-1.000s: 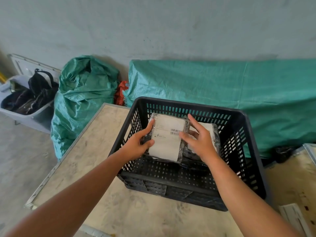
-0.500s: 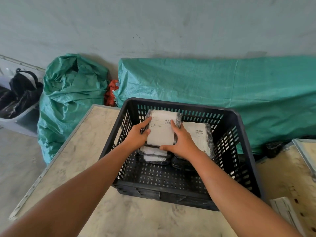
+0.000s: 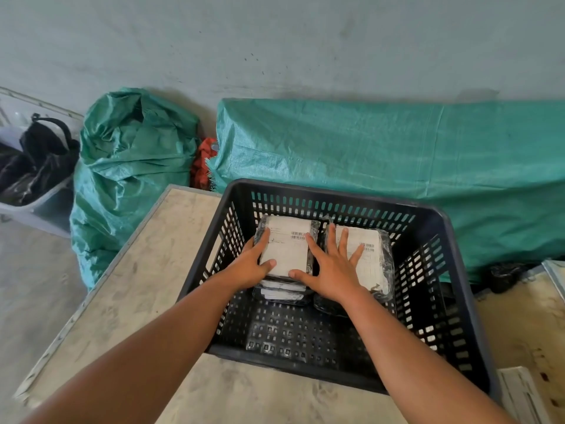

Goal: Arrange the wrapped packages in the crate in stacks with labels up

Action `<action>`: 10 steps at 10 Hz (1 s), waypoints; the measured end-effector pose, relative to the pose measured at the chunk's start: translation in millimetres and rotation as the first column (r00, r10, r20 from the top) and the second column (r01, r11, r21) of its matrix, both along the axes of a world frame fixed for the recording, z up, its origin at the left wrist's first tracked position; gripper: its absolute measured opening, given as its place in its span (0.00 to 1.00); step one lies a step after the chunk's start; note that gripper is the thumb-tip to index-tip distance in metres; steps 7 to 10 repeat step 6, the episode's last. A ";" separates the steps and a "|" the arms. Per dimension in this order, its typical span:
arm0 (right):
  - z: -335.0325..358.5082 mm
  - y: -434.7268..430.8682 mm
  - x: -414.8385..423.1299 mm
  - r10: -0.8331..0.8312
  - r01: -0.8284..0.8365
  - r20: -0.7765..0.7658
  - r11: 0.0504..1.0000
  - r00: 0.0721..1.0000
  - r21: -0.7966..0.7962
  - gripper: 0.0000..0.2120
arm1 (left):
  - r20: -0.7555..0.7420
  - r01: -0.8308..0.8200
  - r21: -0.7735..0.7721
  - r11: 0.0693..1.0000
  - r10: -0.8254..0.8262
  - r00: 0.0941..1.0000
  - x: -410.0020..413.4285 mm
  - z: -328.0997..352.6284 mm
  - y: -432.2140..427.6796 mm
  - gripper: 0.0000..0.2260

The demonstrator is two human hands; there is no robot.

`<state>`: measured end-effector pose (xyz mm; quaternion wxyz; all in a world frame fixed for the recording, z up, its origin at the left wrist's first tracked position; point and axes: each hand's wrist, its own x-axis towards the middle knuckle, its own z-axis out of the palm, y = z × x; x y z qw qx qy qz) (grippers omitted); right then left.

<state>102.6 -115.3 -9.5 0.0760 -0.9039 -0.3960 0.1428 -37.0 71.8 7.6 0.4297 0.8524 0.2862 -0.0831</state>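
A black slotted crate (image 3: 336, 194) stands on a pale table (image 3: 146, 270). Inside, at the back, are two stacks of plastic-wrapped packages with white labels facing up. My left hand (image 3: 250, 265) grips the left edge of the top package of the left stack (image 3: 287, 250), thumb on its front. My right hand (image 3: 333, 272) lies flat with fingers spread across the gap between the stacks: its thumb rests on the left package, its fingers on the top package of the right stack (image 3: 373, 267). Lower packages show under the left one.
The front half of the crate floor is bare. A green tarpaulin (image 3: 397, 148) and a green sack (image 3: 131, 166) lie against the wall behind. A grey bin (image 3: 39, 206) with a black bag (image 3: 46, 145) sits at far left. A second table (image 3: 526, 319) adjoins on the right.
The package held above the crate has come down onto the left stack. My right hand has let go of it and spread flat over both stacks.
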 end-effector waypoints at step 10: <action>56.2 -24.8 -1.4 -0.029 0.101 -0.330 0.974 0.943 0.203 0.35 | -0.080 -0.063 0.174 0.983 0.078 0.994 3.2 50.5 -26.2 0.41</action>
